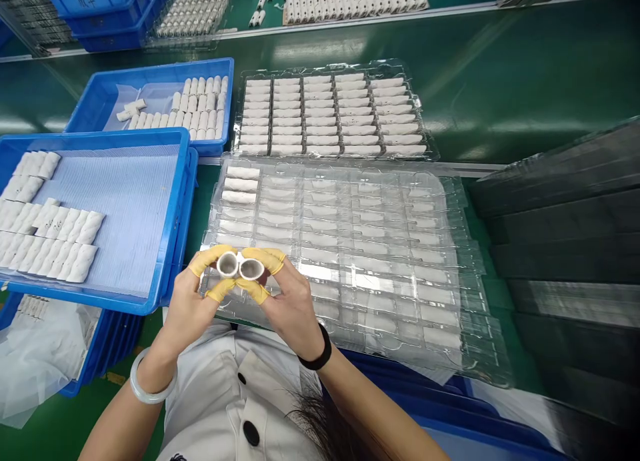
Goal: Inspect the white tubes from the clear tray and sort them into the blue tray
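My left hand (187, 301) pinches a small white tube (228, 265) between yellow-capped thumb and finger, its open end facing me. My right hand (290, 304) pinches a second white tube (251, 268) the same way, and the two tubes touch side by side. Both hands hover over the near left corner of a clear plastic tray (380, 261). Three white tubes lie in that tray's top-left slots. A blue bin (173, 214) to the left holds rows of the same white tubes.
A filled clear tray (425, 148) lies behind the near one. Another blue bin (103, 98) with tubes stands at the back left. A stack of dark trays (565, 248) rises on the right. More bins and parts sit beyond the green conveyor (500, 61).
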